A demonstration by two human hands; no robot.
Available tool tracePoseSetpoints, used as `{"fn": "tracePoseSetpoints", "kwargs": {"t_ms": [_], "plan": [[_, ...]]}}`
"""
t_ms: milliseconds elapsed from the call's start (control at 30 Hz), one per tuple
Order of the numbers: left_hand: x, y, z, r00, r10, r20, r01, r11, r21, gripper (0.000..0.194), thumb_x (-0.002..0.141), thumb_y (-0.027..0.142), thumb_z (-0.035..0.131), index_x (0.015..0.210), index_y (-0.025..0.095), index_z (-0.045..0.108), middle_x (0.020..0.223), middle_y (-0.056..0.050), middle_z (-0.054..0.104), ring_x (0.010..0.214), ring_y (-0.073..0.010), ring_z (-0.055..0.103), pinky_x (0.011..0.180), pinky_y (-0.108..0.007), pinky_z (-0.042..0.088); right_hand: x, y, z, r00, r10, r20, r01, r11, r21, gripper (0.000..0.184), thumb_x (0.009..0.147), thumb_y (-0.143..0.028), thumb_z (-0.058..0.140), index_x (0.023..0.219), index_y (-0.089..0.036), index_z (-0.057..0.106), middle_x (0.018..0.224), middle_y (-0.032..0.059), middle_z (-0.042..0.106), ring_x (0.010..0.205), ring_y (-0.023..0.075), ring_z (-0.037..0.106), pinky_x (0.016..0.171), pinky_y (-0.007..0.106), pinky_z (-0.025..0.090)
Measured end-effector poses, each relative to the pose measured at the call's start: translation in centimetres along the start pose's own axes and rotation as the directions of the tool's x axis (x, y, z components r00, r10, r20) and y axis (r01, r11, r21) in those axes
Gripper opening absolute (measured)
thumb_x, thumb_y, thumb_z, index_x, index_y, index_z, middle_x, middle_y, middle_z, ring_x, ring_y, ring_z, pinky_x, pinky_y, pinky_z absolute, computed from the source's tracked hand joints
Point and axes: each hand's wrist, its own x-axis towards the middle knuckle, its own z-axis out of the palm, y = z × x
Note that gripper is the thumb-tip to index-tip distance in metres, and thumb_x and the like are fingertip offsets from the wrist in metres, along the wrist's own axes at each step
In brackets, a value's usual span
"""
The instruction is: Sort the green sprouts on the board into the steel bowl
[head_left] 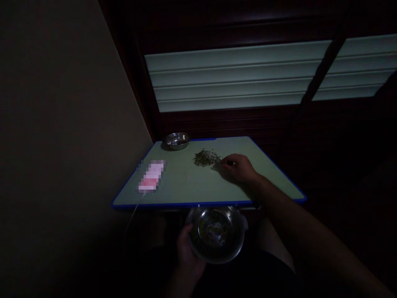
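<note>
The dark grains (pixel 203 158) lie just left of the right fingers (pixel 230 157).

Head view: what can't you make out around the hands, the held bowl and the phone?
All in the head view:
Right hand: whether it pinches any bits from the pile; too small and dark.
Left hand: its grip underneath; hidden by the held bowl.
Bowl's contents: dim, with glare.
Phone: screen pixelated.
Cord: lower end lost in shadow.
</note>
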Motion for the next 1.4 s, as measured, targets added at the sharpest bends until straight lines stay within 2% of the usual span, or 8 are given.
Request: {"fn": "tracePoseSetpoints", "kwargs": {"t_ms": [200,433,633,733,933,1167,1400], "plan": [[-0.1,0.1,0.0,1.000,-0.008,-0.003,0.008,1.000,-0.009,0.019,0.075,0.025,0.058,0.077,0.015,0.074,0.076,-0.010,0.076,0.073,-0.0246,0.069,0.081,-0.042,0.052,-0.8,0.3,0.8,0.997,0.072,-0.011,-0.073,0.997,-0.018,0.014,0.075,-0.029,0.063,0.079,-0.017,0.070,0.076,0.0047,0.069,0.069,0.0165,0.058,0.067,0.028,0.041],[-0.5,0.2,-0.1,0.999,0.000,0.051,0.001,1.000,-0.023,0.019,0.073,0.024,0.060,0.082,0.016,0.074,0.081,-0.010,0.076,0.080,-0.0261,0.070,0.084,-0.043,0.051,-1.1,0.9,0.8,0.999,0.026,0.047,-0.024,0.999,-0.041,0.017,0.071,-0.020,0.058,0.080,-0.017,0.072,0.078,0.0045,0.071,0.070,0.0159,0.060,0.067,0.026,0.042],[-0.5,0.2,-0.1,1.000,-0.013,-0.010,0.012,1.000,-0.028,0.019,0.074,0.023,0.059,0.078,0.013,0.074,0.075,-0.011,0.075,0.076,-0.0254,0.070,0.082,-0.042,0.052,-0.9,1.0,0.5,0.988,0.087,-0.128,-0.097,0.992,-0.079,0.018,0.073,-0.022,0.055,0.078,-0.016,0.071,0.077,0.0054,0.071,0.071,0.0166,0.061,0.068,0.027,0.043],[-0.5,0.0,-0.2,0.999,-0.036,-0.002,0.036,0.999,-0.024,0.018,0.074,0.023,0.059,0.077,0.013,0.074,0.075,-0.011,0.075,0.076,-0.0254,0.070,0.082,-0.041,0.052,-0.8,1.2,0.4,0.981,0.094,-0.168,-0.116,0.986,-0.122,0.018,0.073,-0.022,0.055,0.078,-0.016,0.071,0.078,0.0064,0.071,0.072,0.0177,0.062,0.069,0.027,0.044],[-0.6,-0.1,-0.2,0.996,0.002,0.086,-0.002,1.000,-0.007,0.019,0.075,0.024,0.059,0.085,0.018,0.074,0.084,-0.008,0.076,0.082,-0.0256,0.070,0.085,-0.044,0.050,-0.8,1.2,0.6,0.987,0.086,-0.135,-0.113,0.972,-0.207,0.019,0.076,-0.024,0.055,0.082,-0.017,0.072,0.084,0.0077,0.072,0.078,0.0192,0.063,0.073,0.029,0.044],[-0.9,0.0,0.1,0.997,-0.002,0.071,0.004,1.000,-0.025,0.020,0.078,0.025,0.057,0.085,0.018,0.074,0.085,-0.008,0.077,0.082,-0.0250,0.070,0.088,-0.044,0.049,-0.9,1.4,0.7,0.993,0.071,-0.090,-0.092,0.960,-0.263,0.020,0.077,-0.025,0.057,0.085,-0.018,0.073,0.086,0.0082,0.071,0.078,0.0188,0.062,0.073,0.029,0.043],[-0.5,-0.2,0.0,0.998,0.002,0.056,-0.002,1.000,-0.010,0.021,0.079,0.025,0.056,0.083,0.015,0.074,0.082,-0.009,0.077,0.078,-0.0243,0.070,0.083,-0.041,0.052,-0.9,1.2,0.9,0.999,0.044,-0.025,-0.050,0.954,-0.297,0.020,0.080,-0.026,0.056,0.087,-0.018,0.073,0.089,0.0084,0.071,0.080,0.0189,0.062,0.074,0.028,0.043]]}}
